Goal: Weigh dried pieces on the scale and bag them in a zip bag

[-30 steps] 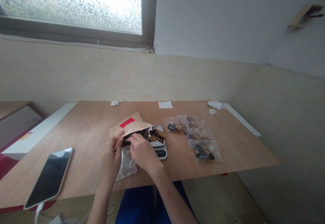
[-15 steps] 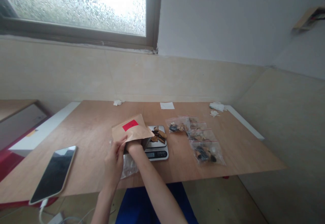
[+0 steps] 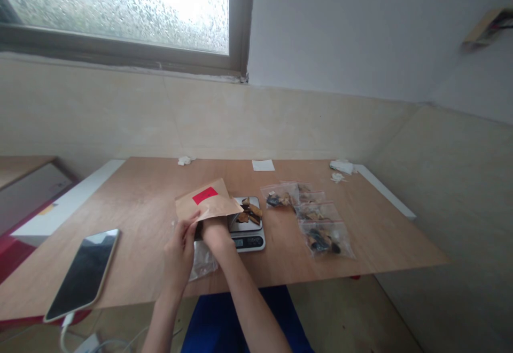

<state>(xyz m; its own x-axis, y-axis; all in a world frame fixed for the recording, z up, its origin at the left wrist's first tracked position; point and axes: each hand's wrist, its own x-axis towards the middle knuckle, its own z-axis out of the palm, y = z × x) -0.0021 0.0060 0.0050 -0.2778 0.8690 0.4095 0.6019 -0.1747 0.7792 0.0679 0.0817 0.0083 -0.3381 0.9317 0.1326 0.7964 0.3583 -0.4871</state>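
My left hand (image 3: 184, 241) grips the near edge of a brown paper pouch (image 3: 184, 205) with a red label. Inside the pouch's mouth is my right hand (image 3: 215, 231); its fingers are hidden there. Just right of the pouch stands a small kitchen scale (image 3: 258, 241). Several brown, dried-looking pieces (image 3: 250, 212) lie on its plate. A clear plastic bag (image 3: 203, 261) lies flat on the table below my hands. Farther right, several clear zip bags (image 3: 325, 238) hold similar dark and tan pieces.
A phone (image 3: 83, 272) with a white charging cable (image 3: 64, 331) lies at the table's left front. Along the back edge are crumpled tissues (image 3: 342, 167) and a white paper slip (image 3: 263, 165). The wooden table (image 3: 272, 267) ends close before my lap.
My right hand and wrist have shifted slightly to the right within the pouch's mouth. My left hand keeps its hold, and the view has moved a little.
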